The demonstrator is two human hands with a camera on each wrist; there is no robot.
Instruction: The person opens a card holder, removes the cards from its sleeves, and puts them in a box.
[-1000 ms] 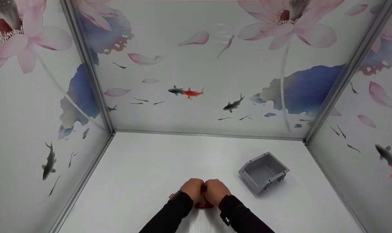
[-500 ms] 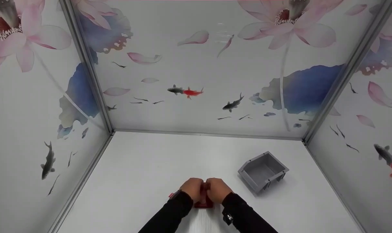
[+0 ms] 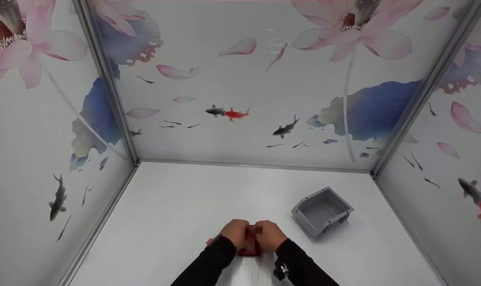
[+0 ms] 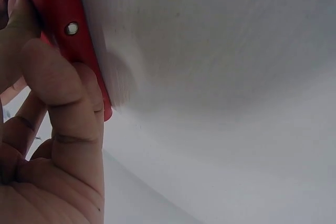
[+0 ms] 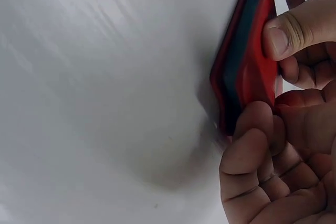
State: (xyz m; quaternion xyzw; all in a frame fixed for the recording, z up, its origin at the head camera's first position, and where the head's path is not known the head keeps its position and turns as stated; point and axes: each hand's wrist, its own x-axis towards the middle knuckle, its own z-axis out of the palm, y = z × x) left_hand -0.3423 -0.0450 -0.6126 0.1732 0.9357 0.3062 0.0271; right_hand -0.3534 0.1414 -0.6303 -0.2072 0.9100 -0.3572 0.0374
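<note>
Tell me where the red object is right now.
In the head view, the red object is at lower center, gripped between the left hand and the right hand; the gray bin sits farther off to its right.

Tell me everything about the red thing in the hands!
The smooth red plastic-looking thing has a dark blue-green band edged in red and a round silvery stud. The left hand's grip and right hand's grip pinch it, hiding parts. It's left of the open grey bin; whether it touches the white table is unclear.
</note>
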